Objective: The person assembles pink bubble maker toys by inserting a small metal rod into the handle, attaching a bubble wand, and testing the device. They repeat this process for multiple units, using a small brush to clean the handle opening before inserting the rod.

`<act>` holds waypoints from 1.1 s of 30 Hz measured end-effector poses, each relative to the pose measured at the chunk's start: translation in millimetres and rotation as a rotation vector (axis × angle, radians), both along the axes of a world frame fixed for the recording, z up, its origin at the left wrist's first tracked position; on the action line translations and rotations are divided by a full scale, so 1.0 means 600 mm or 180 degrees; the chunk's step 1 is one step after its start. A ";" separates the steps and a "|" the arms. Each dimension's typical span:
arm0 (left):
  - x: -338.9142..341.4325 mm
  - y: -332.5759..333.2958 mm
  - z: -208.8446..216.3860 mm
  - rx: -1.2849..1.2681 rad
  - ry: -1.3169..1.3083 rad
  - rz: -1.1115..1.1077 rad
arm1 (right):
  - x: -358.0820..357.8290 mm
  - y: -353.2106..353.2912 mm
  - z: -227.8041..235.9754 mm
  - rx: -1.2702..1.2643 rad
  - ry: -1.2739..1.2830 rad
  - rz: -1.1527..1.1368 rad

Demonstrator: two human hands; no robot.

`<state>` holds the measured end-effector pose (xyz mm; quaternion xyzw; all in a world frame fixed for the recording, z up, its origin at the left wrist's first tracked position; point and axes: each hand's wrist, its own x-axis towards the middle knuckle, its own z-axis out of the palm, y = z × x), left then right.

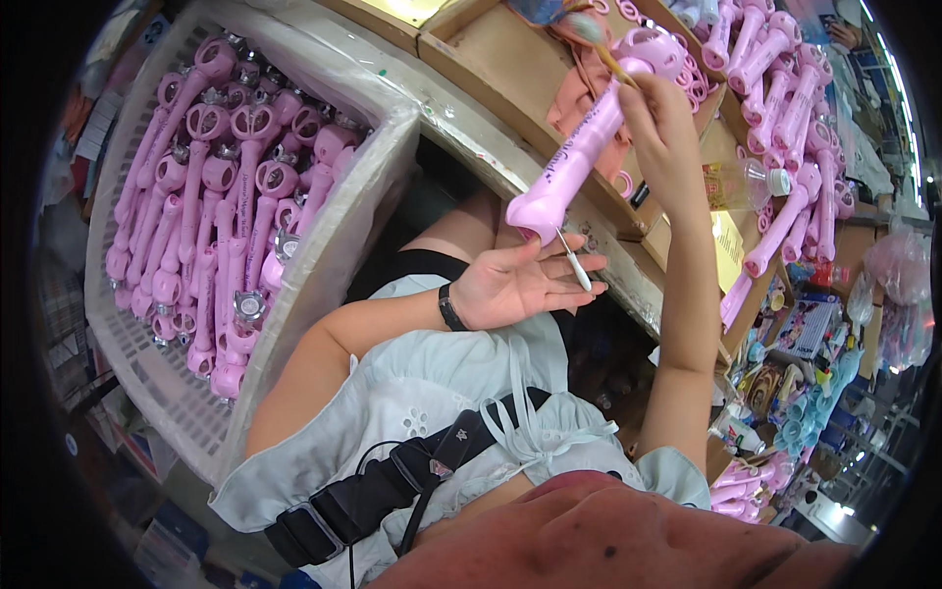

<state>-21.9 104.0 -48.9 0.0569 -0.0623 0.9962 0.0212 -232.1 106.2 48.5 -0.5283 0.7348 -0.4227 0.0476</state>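
Note:
My right hand (667, 128) is closed near the round head of a pink toy wand (579, 147) and holds it up at a slant. A thin brush (610, 61) with a yellowish handle sticks out from the same fingers, its pale bristles pointing away. Below the wand's wide lower end, my left hand (505, 285) lies palm up with its fingers spread. A slim white-handled tool (577, 270) with a metal shaft crosses those fingers; its tip meets the wand's lower end. Whether the fingers grip this tool is hard to make out.
A white plastic crate (240, 432) on the left holds many pink wands (226, 187), some with clear and silver parts. Cardboard trays (481, 64) hold an orange cloth (579, 98) and pink rings. More wands (785, 108), a clear bottle (736, 187) and plastic bags (898, 270) crowd the right.

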 end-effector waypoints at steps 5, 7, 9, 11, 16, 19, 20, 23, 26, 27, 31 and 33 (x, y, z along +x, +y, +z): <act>0.000 -0.002 0.001 -0.0126 -0.0041 -0.0045 | -0.045 -0.134 -0.027 0.1440 0.1118 0.0780; 0.000 -0.003 0.001 -0.0151 -0.0048 -0.0061 | -0.044 -0.181 -0.051 0.1801 0.1329 0.0934; 0.000 -0.004 0.000 -0.0161 -0.0037 -0.0070 | -0.034 -0.216 -0.075 0.2279 0.1364 0.0850; 0.001 -0.006 0.000 -0.0170 -0.0016 -0.0101 | -0.023 -0.232 -0.091 0.2470 0.1589 0.1098; -0.002 -0.009 -0.001 -0.0064 0.0062 -0.0173 | 0.004 -0.232 -0.105 0.2400 0.2583 0.1190; -0.006 -0.007 -0.001 0.0035 0.0190 -0.0100 | 0.013 -0.236 -0.099 0.2038 0.2893 0.1379; -0.007 -0.006 -0.001 0.0053 0.0177 -0.0112 | 0.015 -0.236 -0.093 0.2098 0.3025 0.1393; -0.008 -0.007 0.000 -0.0033 0.0125 -0.0111 | 0.023 -0.213 -0.054 0.1850 0.2938 0.1123; -0.009 -0.007 0.001 -0.0150 0.0053 -0.0103 | 0.029 -0.109 0.006 0.0287 0.1622 0.0919; -0.009 -0.007 0.001 -0.0117 0.0034 -0.0121 | 0.039 -0.049 0.025 0.0085 0.1227 0.0815; -0.012 -0.007 0.001 -0.0053 0.0005 -0.0092 | 0.110 0.138 0.028 0.0135 -0.0677 -0.0061; -0.014 -0.006 0.001 -0.0090 -0.0076 -0.0063 | 0.152 0.186 -0.004 0.0419 -0.0971 -0.0377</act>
